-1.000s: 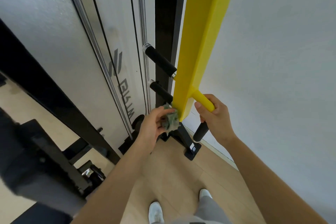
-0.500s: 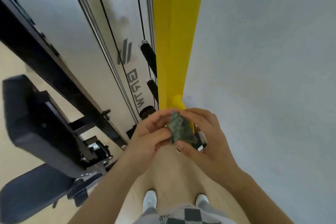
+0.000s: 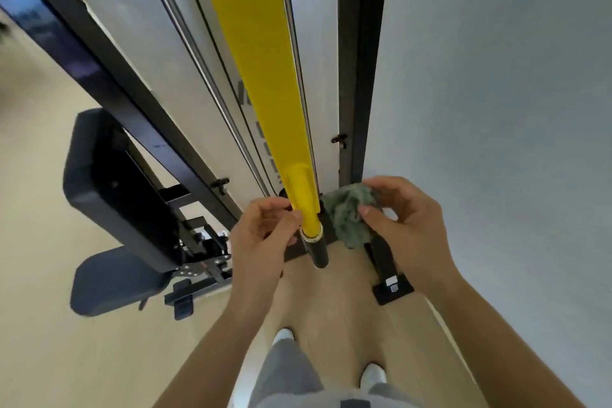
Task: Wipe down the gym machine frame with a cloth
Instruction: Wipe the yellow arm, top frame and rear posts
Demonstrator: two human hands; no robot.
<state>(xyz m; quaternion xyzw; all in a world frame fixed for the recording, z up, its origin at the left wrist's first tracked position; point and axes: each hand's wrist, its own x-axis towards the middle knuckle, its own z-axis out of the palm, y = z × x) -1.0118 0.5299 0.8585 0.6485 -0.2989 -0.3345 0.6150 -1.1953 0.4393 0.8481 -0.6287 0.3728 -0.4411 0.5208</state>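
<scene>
The right hand (image 3: 402, 219) pinched the green cloth (image 3: 349, 214) just right of the yellow arm (image 3: 261, 76), probably to wipe it. The left hand (image 3: 265, 235), fingers curled, touched its lower end, steadying it.

Crumpled green cloth (image 3: 349, 217) bunched just right of the yellow frame bar (image 3: 261, 76).

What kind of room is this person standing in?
Most likely a gym or home workout room. A tall yellow machine arm ends in a black grip, chrome guide rods run up the frame, and a padded black seat stands on the pale wood floor.
</scene>
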